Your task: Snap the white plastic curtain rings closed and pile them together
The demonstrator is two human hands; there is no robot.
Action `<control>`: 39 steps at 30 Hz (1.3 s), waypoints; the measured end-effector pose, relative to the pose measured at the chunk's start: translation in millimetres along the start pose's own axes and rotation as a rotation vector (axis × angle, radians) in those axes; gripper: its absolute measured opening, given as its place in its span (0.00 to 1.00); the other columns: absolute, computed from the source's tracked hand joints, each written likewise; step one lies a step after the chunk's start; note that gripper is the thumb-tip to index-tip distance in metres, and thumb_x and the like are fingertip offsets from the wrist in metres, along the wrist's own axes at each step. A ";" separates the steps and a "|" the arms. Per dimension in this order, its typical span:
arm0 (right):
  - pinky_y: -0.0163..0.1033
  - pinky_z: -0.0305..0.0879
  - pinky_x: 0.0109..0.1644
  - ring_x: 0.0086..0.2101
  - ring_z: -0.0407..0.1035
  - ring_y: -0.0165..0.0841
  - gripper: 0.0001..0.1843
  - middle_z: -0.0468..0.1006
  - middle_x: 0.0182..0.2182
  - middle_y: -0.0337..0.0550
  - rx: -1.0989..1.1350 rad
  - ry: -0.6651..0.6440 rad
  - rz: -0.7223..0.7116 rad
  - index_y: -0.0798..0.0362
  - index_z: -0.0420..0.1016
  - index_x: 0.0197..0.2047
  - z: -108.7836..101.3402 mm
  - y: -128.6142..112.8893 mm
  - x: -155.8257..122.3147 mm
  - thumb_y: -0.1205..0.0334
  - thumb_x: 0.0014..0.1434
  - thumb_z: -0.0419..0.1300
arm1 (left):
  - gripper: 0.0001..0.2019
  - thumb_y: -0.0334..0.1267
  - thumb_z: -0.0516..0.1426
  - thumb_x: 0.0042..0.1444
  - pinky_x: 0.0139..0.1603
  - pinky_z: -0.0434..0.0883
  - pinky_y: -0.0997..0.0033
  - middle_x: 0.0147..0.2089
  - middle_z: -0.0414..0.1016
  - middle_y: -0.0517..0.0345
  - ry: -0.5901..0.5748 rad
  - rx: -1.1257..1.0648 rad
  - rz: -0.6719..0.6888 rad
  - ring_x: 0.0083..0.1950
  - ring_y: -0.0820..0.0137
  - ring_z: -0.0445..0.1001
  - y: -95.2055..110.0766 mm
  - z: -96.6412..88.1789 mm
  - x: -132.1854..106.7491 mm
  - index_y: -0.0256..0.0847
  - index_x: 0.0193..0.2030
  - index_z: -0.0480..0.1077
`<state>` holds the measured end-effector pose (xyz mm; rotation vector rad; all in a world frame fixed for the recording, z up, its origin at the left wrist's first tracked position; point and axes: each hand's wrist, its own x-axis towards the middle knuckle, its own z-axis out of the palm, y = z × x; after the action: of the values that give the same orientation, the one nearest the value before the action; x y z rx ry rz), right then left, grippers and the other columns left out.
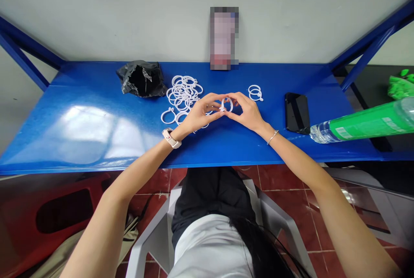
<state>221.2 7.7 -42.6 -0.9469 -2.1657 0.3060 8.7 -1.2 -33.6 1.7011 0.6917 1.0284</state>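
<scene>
Both my hands meet over the middle of the blue table (80, 118), pinching one white plastic ring (227, 104) between their fingertips. My left hand (200, 114) grips the ring's left side and wears a watch at the wrist. My right hand (247, 110) grips the right side and has a thin bracelet. A pile of several white rings (183, 92) lies just behind my left hand. Two more white rings (255, 92) rest apart, behind my right hand.
A crumpled black plastic bag (141, 79) sits at the back left. A black phone (296, 112) lies flat to the right, beside a lying green-labelled water bottle (365, 123). A blurred upright object (224, 39) leans on the wall. Blue frame struts rise at both sides.
</scene>
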 end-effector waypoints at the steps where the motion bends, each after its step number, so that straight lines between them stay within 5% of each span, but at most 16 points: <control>1: 0.45 0.76 0.39 0.36 0.75 0.38 0.23 0.79 0.40 0.45 -0.009 0.018 0.005 0.48 0.70 0.54 0.0 -0.3 0.0 0.43 0.63 0.60 | 0.25 0.48 0.64 0.58 0.53 0.78 0.65 0.55 0.74 0.48 0.026 0.055 0.036 0.48 0.68 0.79 0.0 0.4 0.0 0.42 0.60 0.72; 9: 0.42 0.75 0.38 0.33 0.75 0.36 0.23 0.80 0.36 0.44 0.041 0.092 0.026 0.50 0.72 0.48 0.8 -1.7 -0.8 0.41 0.59 0.63 | 0.12 0.45 0.59 0.64 0.42 0.75 0.70 0.41 0.79 0.52 0.158 0.493 0.345 0.39 0.71 0.77 4.2 -0.3 0.2 0.38 0.43 0.76; 20: 0.43 0.75 0.37 0.32 0.75 0.37 0.25 0.81 0.35 0.44 0.059 0.097 0.045 0.50 0.73 0.47 1.2 -3.0 -0.9 0.38 0.57 0.64 | 0.08 0.37 0.55 0.68 0.38 0.72 0.71 0.40 0.79 0.52 0.207 0.973 0.599 0.38 0.70 0.78 -4.9 1.0 -2.7 0.37 0.44 0.73; 33: 0.42 0.74 0.37 0.33 0.74 0.37 0.21 0.80 0.35 0.44 0.010 0.053 0.028 0.51 0.73 0.47 2.5 -4.1 -1.4 0.42 0.61 0.62 | 0.10 0.38 0.52 0.69 0.41 0.72 0.69 0.40 0.79 0.52 0.184 1.039 0.562 0.39 0.70 0.77 -8.0 1.7 -3.7 0.38 0.42 0.74; 39: 0.52 0.73 0.54 0.49 0.75 0.43 0.24 0.80 0.51 0.48 0.004 -0.026 -0.066 0.48 0.70 0.60 0.8 -7.0 -0.2 0.47 0.64 0.60 | 0.10 0.37 0.52 0.69 0.42 0.72 0.67 0.39 0.79 0.51 0.169 1.020 0.572 0.39 0.69 0.76 -6.2 0.3 -3.8 0.38 0.41 0.74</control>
<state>217.0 2.7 -39.9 -0.8716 -2.2135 0.2923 7.2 -2.4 -40.6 2.8307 0.9549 1.3255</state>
